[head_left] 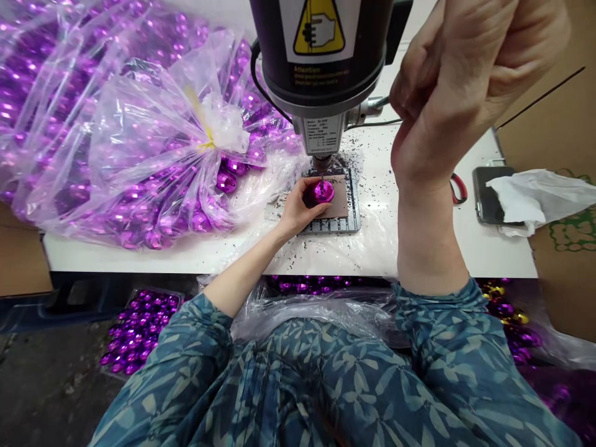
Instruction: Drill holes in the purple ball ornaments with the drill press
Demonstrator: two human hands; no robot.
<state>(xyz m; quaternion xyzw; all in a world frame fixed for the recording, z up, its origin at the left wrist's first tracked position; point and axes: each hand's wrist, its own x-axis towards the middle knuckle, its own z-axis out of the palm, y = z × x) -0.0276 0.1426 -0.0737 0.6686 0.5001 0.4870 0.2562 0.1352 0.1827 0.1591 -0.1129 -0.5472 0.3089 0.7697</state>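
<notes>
My left hand (pixel 300 208) grips a shiny purple faceted ball (pixel 323 192) between thumb and fingers. The ball rests on a brown board (pixel 339 197) lying on the slotted metal base (pixel 354 217) of a small drill press (pixel 321 81). Right above the ball is the drill's chuck (pixel 322 163), with the bit reaching down to the ball's top. My right hand (pixel 470 81) is raised at the machine's right side, fingers curled round the end of the feed lever (pixel 382 102); most of the lever is hidden behind the hand.
Large clear plastic bags (pixel 139 143) full of purple balls cover the table's left. Dark shavings dot the white tabletop (pixel 382 248). At right lie a phone (pixel 488 195), crumpled tissue (pixel 540 195) and a red-handled tool (pixel 459 188). A tray of balls (pixel 139 329) sits below left.
</notes>
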